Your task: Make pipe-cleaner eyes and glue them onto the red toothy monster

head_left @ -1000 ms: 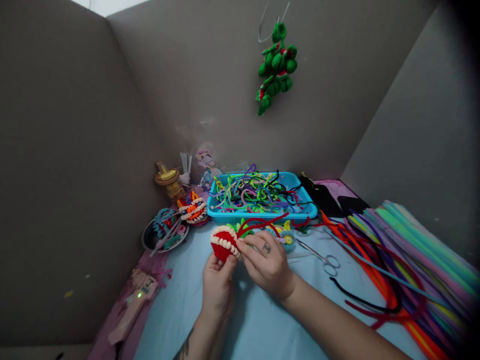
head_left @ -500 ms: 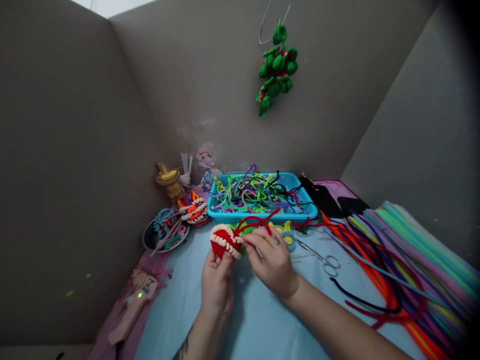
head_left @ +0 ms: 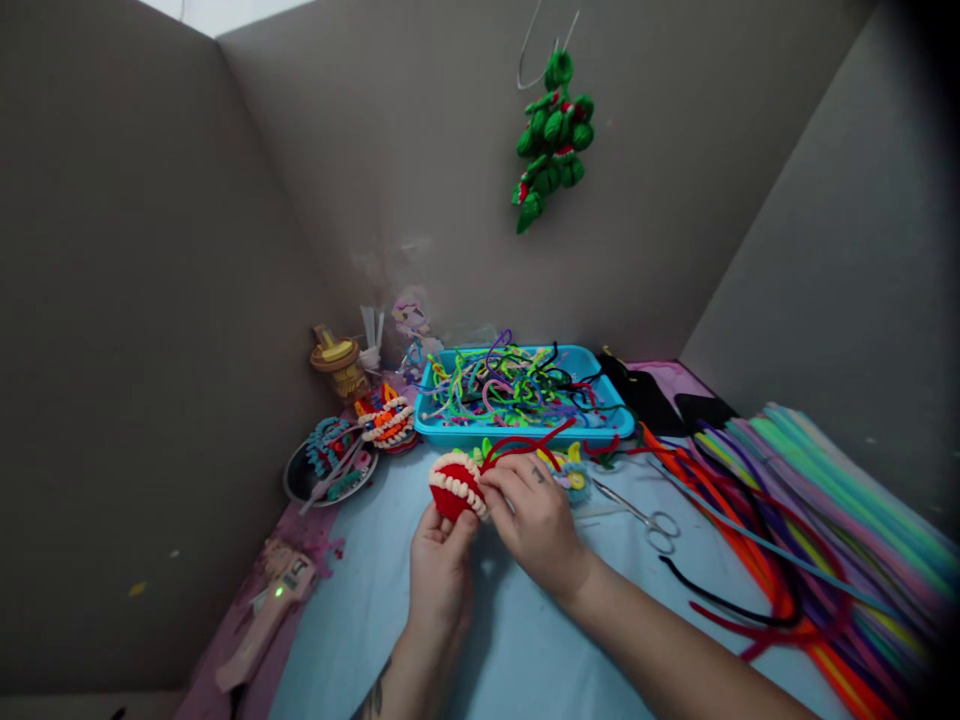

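Note:
A rounded red pipe-cleaner piece (head_left: 452,492) with cream twisted bands sits in my left hand (head_left: 439,570), held from below between thumb and fingers. My right hand (head_left: 538,515) has its fingertips pinched together at the piece's right edge. Red pipe-cleaner ends (head_left: 517,441) arch up from behind those fingers. Whether the pinch is on a red strand or on the cream band, I cannot make out. Partly hidden behind my right hand lies a yellow and blue fuzzy piece (head_left: 576,478), and to its right are metal scissors (head_left: 637,512).
A blue tray (head_left: 517,436) full of pipe-cleaner scraps stands behind my hands. Bundled pipe cleaners (head_left: 840,530) spread along the right. At left are a metal bowl (head_left: 298,490), a glue gun (head_left: 266,620) with a green light, and a lidded cup (head_left: 341,360). A green ornament (head_left: 555,140) hangs above.
Both hands and the red-and-cream piece have shifted slightly. The piece has turned a little, and my right fingers have drawn closer against its edge.

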`<state>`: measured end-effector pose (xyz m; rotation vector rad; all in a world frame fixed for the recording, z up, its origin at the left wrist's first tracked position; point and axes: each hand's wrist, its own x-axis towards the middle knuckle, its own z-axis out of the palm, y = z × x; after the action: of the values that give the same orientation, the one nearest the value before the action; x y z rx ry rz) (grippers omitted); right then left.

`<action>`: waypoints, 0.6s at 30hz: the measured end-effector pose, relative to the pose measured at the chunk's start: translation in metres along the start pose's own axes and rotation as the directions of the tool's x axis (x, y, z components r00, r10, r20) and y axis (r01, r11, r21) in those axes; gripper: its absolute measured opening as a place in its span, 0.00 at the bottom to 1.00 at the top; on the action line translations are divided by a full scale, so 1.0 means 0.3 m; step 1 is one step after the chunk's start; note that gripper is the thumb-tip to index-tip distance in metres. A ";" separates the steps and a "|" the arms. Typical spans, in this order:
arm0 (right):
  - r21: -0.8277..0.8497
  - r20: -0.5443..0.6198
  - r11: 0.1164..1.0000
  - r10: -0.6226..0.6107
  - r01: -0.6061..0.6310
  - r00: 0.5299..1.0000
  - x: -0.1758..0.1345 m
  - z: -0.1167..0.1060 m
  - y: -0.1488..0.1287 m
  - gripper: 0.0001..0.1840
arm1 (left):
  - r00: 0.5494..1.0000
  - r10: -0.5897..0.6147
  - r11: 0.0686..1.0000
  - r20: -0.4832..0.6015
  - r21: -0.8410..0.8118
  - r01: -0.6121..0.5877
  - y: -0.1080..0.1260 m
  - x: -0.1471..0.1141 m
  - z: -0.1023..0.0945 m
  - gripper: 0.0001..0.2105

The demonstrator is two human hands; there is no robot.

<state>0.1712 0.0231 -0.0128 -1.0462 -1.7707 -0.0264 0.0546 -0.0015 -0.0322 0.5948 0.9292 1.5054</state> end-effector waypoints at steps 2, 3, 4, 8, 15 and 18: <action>0.013 0.001 1.000 0.013 -0.013 1.000 -0.002 0.002 0.003 0.07 | 1.000 0.009 1.000 -0.005 0.002 -0.009 0.000 0.003 -0.002 0.19; 0.018 -0.001 1.000 0.012 -0.011 1.000 -0.003 0.002 0.004 0.07 | 1.000 0.013 1.000 -0.010 0.001 -0.013 0.000 0.005 -0.003 0.19; 0.021 -0.007 1.000 0.006 -0.006 1.000 -0.004 0.002 0.005 0.08 | 1.000 0.019 1.000 -0.017 0.002 -0.019 0.001 0.005 -0.004 0.19; 0.001 0.006 1.000 -0.028 0.028 1.000 -0.005 -0.002 0.005 0.13 | 0.998 0.054 0.996 -0.036 0.069 -0.051 0.000 0.005 -0.011 0.17; 0.062 0.068 0.998 0.028 -0.033 0.997 0.008 -0.008 0.007 0.12 | 0.994 0.109 0.981 -0.023 0.162 -0.104 -0.001 0.006 -0.023 0.15; 0.092 0.086 0.993 0.059 -0.067 0.995 0.009 -0.011 0.008 0.12 | 0.995 0.100 0.982 -0.028 0.166 -0.094 0.002 0.008 -0.020 0.15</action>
<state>0.1750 0.0248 -0.0101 -1.0468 -1.7945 0.1411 0.0492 -0.0004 -0.0354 0.7437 1.0730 1.5397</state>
